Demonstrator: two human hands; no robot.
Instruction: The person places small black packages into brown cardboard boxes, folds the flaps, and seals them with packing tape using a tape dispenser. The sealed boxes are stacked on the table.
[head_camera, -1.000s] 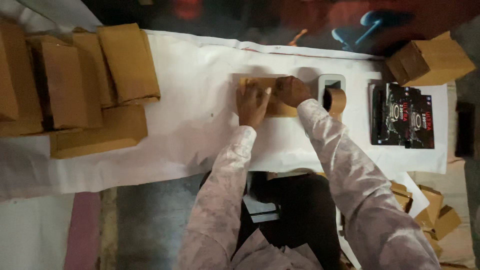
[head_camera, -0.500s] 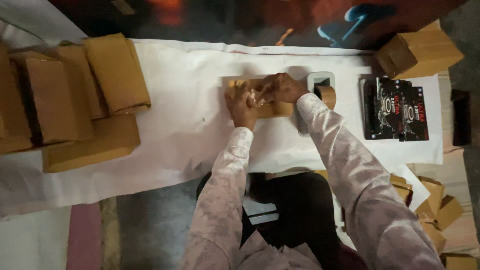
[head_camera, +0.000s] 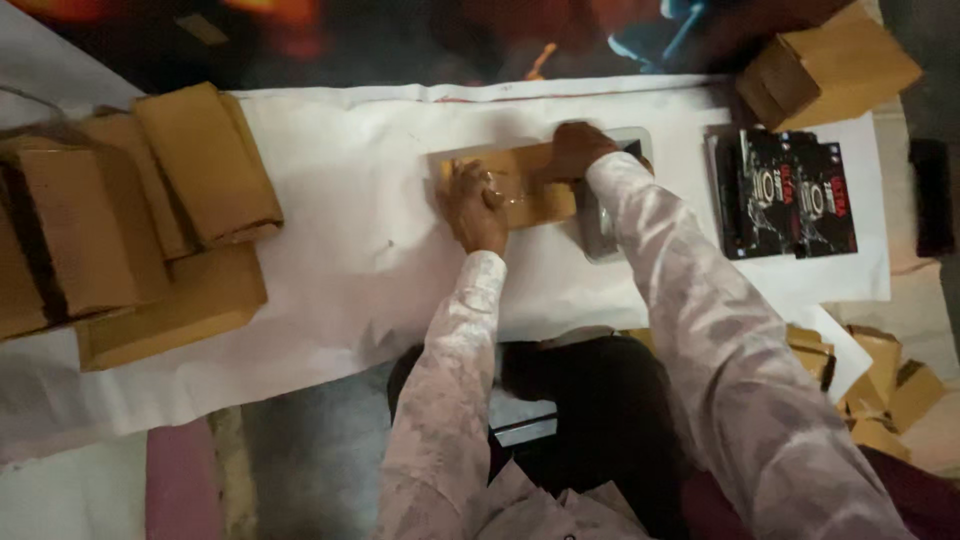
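A small flat brown cardboard box (head_camera: 525, 172) lies on the white paper cover (head_camera: 350, 260) in the middle of the table. My left hand (head_camera: 475, 208) presses down on the box's near left end, fingers over a glossy strip of clear tape (head_camera: 508, 192). My right hand (head_camera: 572, 150) sits at the box's far right end, closed over the top of a grey tape dispenser (head_camera: 603, 225) that lies right beside the box. The hand hides the tape roll. Both my sleeves are pale and patterned.
Several larger brown boxes (head_camera: 150, 220) are piled at the left. Another brown box (head_camera: 825, 65) sits at the far right corner. Black printed packets (head_camera: 790, 195) lie to the right of the dispenser. Small folded cartons (head_camera: 885, 385) lie low on the right, off the table.
My right hand has slid right from the box top onto the tape dispenser, covering the brown roll seen before. The left hand has stayed on the box. The camera has moved closer.
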